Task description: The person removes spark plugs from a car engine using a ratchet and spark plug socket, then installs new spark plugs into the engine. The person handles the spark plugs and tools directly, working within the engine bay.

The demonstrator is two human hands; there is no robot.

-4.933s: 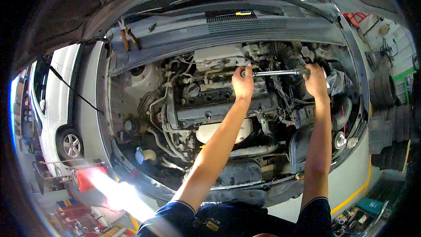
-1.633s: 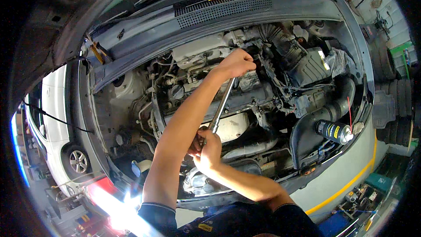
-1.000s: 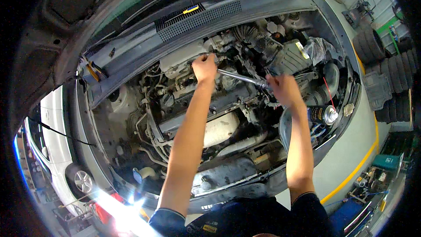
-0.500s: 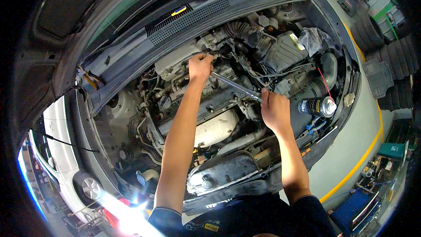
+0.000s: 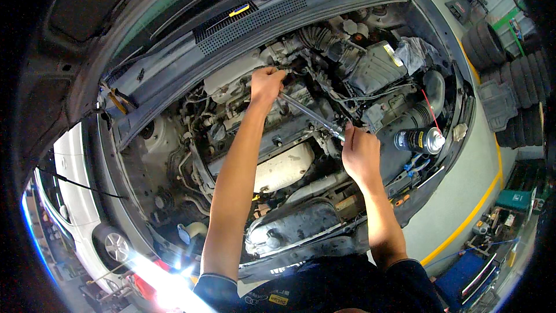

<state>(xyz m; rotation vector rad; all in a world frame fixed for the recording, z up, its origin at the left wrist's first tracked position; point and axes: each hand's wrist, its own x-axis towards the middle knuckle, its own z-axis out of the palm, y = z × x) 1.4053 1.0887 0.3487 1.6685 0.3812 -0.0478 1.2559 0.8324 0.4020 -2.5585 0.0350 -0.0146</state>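
My left hand [image 5: 267, 86] is closed at the far end of a long silver ratchet wrench [image 5: 310, 114], over the middle of the engine. What its fingers press on is partly hidden. My right hand [image 5: 361, 148] wraps round the near end of the wrench's handle, lower and to the right. The bar runs slantwise between both hands above the dark engine block [image 5: 272, 148]. Behind my left hand lies the grey engine cover [image 5: 229, 78]. Below the bar is a pale metal heat shield [image 5: 284, 169].
Right of my right hand, a spray can [image 5: 418, 140] with a red straw lies tilted on the engine bay. A black air filter box [image 5: 376, 69] stands beyond it. Pliers [image 5: 120, 99] rest at the left edge. Stacked tyres [image 5: 518, 81] stand at right; a bright lamp [image 5: 174, 293] glares lower left.
My right hand has shifted slightly left and down with the wrench handle. My left hand stays at the wrench's far end. The view has moved a little.
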